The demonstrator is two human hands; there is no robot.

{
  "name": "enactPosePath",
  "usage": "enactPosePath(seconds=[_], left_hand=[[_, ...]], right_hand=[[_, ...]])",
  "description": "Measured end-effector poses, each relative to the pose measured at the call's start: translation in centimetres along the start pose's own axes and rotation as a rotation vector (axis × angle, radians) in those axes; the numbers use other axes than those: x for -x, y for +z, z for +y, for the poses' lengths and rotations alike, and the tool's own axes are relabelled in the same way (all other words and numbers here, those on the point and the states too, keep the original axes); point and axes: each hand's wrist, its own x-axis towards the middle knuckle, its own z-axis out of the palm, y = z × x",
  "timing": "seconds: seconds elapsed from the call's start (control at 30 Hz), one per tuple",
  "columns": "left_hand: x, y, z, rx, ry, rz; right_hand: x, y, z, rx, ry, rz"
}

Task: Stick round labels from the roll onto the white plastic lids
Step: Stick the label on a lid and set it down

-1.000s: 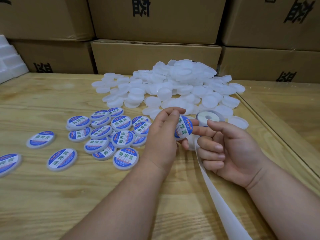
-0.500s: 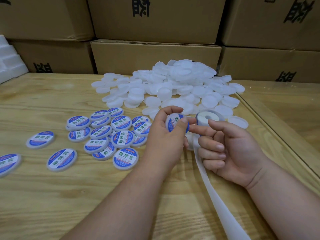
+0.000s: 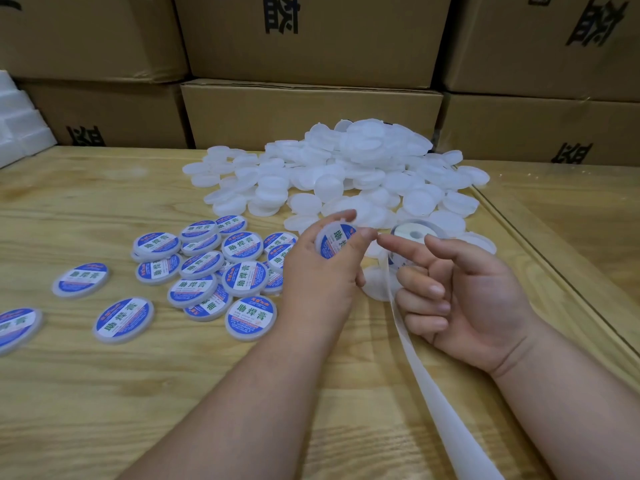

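A white backing strip (image 3: pixel 446 403) is running from the lower right edge of the frame up across the wooden worktop (image 3: pixel 86 410) toward the centre. Just above it, right of centre, the right hand (image 3: pixel 464 299) is lying palm up, its lower fingers loosely curled and its forefinger stretching left, gripping nothing; the strip is passing just beside its fingers. Left of it, at the centre, the left hand (image 3: pixel 322 271) is pinching a labelled lid (image 3: pixel 334 242) between thumb and fingertips, tilting the blue-and-white label toward the camera. The right forefinger tip is sitting just beside that lid's edge; whether it is touching cannot be told.

Directly behind the right hand the label roll (image 3: pixel 414 235) is lying flat on the worktop, partly hidden by the fingers. Left of centre, finished lids (image 3: pixel 246 275) are lying in a loose overlapping cluster, with a few more scattered toward the left edge. Further up, at the centre of the frame, a heap of plain white lids (image 3: pixel 346 174) is spreading across the worktop. Along the top, stacked cardboard boxes (image 3: pixel 311 112) are forming a wall, and white foam blocks (image 3: pixel 20 129) are sitting at the upper left.
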Motion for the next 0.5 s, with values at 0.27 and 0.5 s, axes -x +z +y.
enactPosePath(seconds=[0.27,0.5], left_hand=[[0.15,-0.01,0.64,0.035,-0.104,0.033],[-0.33,0.24,0.34,0.054,-0.091,0.12]], right_hand=[[-0.13,-0.18,0.03,-0.003,-0.022,-0.009],[-0.25,-0.09,0.03,0.039,-0.137,0.123]])
